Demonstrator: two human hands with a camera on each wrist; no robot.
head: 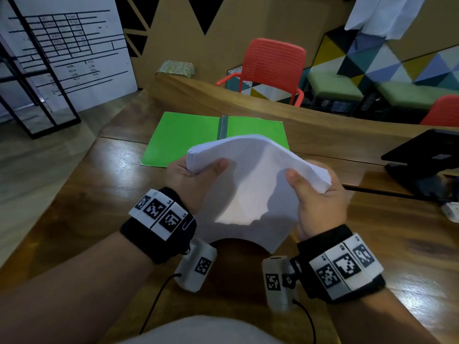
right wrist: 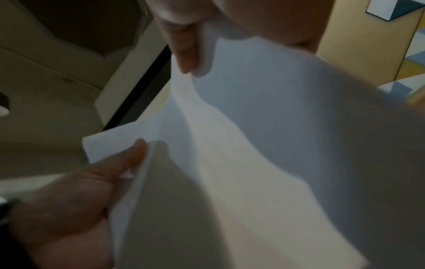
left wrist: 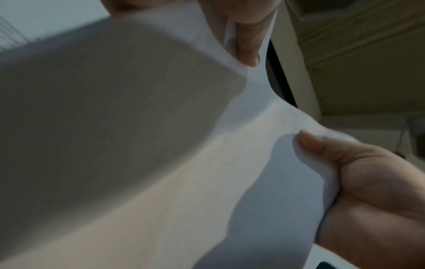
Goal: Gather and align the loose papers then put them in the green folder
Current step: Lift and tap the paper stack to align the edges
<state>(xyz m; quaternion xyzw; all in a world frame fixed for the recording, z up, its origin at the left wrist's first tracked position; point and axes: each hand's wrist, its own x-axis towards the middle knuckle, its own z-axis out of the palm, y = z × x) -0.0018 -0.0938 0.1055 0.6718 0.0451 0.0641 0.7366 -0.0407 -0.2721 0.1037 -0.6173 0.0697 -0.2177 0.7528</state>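
A stack of white papers (head: 250, 184) is held up over the wooden table (head: 99, 194), bowed upward in the middle. My left hand (head: 198, 170) grips its left edge, thumb on top. My right hand (head: 310, 187) grips the right edge the same way. The green folder (head: 183, 137) lies open and flat on the table just beyond the papers, which hide part of its right half. In the left wrist view the papers (left wrist: 207, 163) fill the frame, with my left thumb (left wrist: 247, 45) at the top and my right hand (left wrist: 368, 182) at the lower right. The right wrist view shows the papers (right wrist: 253, 145) pinched by both hands.
A black laptop (head: 427, 155) sits on a stand at the table's right, with a small white object (head: 450, 211) in front of it. A raised wooden ledge (head: 248, 100) runs behind the folder. A red chair (head: 270, 68) stands beyond it.
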